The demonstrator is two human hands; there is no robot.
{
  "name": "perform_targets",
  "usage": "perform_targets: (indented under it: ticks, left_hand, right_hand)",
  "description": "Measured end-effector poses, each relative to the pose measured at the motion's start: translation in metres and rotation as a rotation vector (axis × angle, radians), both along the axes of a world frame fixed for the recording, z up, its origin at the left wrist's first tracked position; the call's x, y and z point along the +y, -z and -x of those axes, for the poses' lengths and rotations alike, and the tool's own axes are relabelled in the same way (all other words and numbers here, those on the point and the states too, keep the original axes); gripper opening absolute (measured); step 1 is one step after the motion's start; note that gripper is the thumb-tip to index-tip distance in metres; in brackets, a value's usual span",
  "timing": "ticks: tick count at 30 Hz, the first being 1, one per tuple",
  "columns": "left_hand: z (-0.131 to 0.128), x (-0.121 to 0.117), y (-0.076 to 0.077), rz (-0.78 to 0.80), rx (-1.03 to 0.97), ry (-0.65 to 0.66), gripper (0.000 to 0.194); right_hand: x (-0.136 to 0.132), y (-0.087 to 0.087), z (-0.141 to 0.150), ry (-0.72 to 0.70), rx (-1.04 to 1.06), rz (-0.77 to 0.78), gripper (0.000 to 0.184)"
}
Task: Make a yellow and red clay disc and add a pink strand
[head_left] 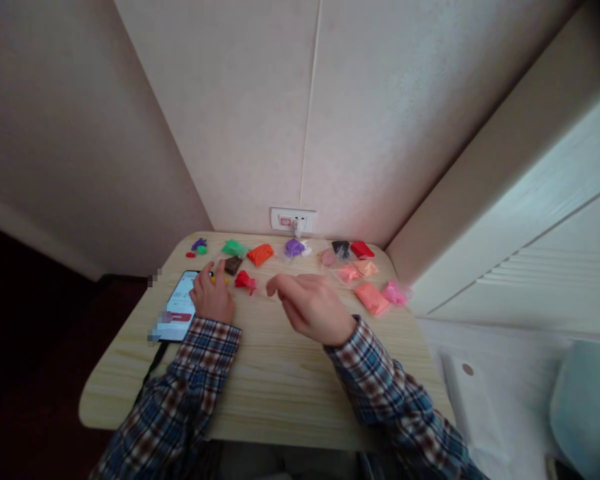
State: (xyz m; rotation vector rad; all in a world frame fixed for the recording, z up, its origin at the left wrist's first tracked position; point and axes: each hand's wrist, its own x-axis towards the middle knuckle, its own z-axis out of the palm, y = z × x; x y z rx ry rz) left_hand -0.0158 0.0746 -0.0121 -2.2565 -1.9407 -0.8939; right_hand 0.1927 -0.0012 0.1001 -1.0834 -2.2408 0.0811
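My left hand (214, 298) rests low over the left part of the table, beside the phone (178, 303), with its fingers apart. Small bits of yellow clay (222, 281) show around its fingertips. My right hand (316, 308) hovers over the middle of the table, fingers curled into a pinch; what they hold, if anything, I cannot make out. Between the hands lies a red packet (245, 281) in clear wrap. A dark brown packet (233, 265) sits just beyond my left fingertips, with an orange packet (261, 254) and a green packet (234, 247) behind it.
Several pink, peach, black and red packets lie at the right, among them a coral packet (371, 298). A purple packet (295, 248) lies near the wall below a socket (293, 221). Small purple and green pieces (200, 247) sit at the far left corner.
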Motion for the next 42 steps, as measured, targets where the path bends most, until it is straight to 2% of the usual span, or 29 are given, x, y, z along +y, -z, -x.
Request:
perform_targets:
  ticks: [3, 6, 10, 12, 15, 20, 23, 27, 29, 35, 38, 42]
  left_hand:
    - [0.0, 0.001, 0.001, -0.017, 0.035, -0.039, 0.059]
    - [0.003, 0.0, -0.004, -0.077, 0.045, -0.03, 0.06]
    - [0.006, 0.0, -0.014, -0.166, 0.015, -0.013, 0.06]
    - [0.006, 0.0, -0.018, -0.225, -0.093, 0.037, 0.058]
    - [0.004, 0.001, -0.019, -0.25, -0.225, 0.117, 0.052]
    - [0.004, 0.001, -0.012, -0.131, -0.316, 0.182, 0.053]
    - [0.002, 0.0, -0.009, -0.064, -0.44, 0.187, 0.052]
    - [-0.002, -0.005, -0.012, 0.039, -0.697, 0.239, 0.041]
    - [-0.005, -0.008, -0.015, 0.076, -0.758, 0.281, 0.036]
    - [-0.01, -0.016, -0.026, 0.06, -0.768, 0.33, 0.032]
    - [-0.014, -0.018, -0.029, 0.122, -0.782, 0.384, 0.032]
    - [-0.023, -0.021, -0.025, 0.223, -0.849, 0.423, 0.034]
  right_hand:
    - [0.013, 0.03, -0.013, 0.076, 0.04, 0.038, 0.024]
    - [0.015, 0.053, -0.02, 0.13, 0.082, 0.062, 0.022]
    - [0.016, 0.072, -0.028, 0.176, 0.132, 0.075, 0.022]
    - [0.018, 0.077, -0.033, 0.21, 0.161, 0.065, 0.022]
    - [0.02, 0.081, -0.04, 0.265, 0.192, 0.046, 0.021]
    - [0.024, 0.083, -0.051, 0.351, 0.197, 0.063, 0.021]
    - [0.025, 0.084, -0.053, 0.367, 0.19, 0.089, 0.021]
    - [0.024, 0.085, -0.047, 0.324, 0.167, 0.121, 0.021]
    - [0.023, 0.085, -0.042, 0.292, 0.157, 0.133, 0.021]
    - [0.022, 0.081, -0.039, 0.264, 0.165, 0.139, 0.022]
    - [0.021, 0.08, -0.038, 0.246, 0.162, 0.138, 0.022]
    - [0.021, 0.078, -0.031, 0.175, 0.133, 0.138, 0.023]
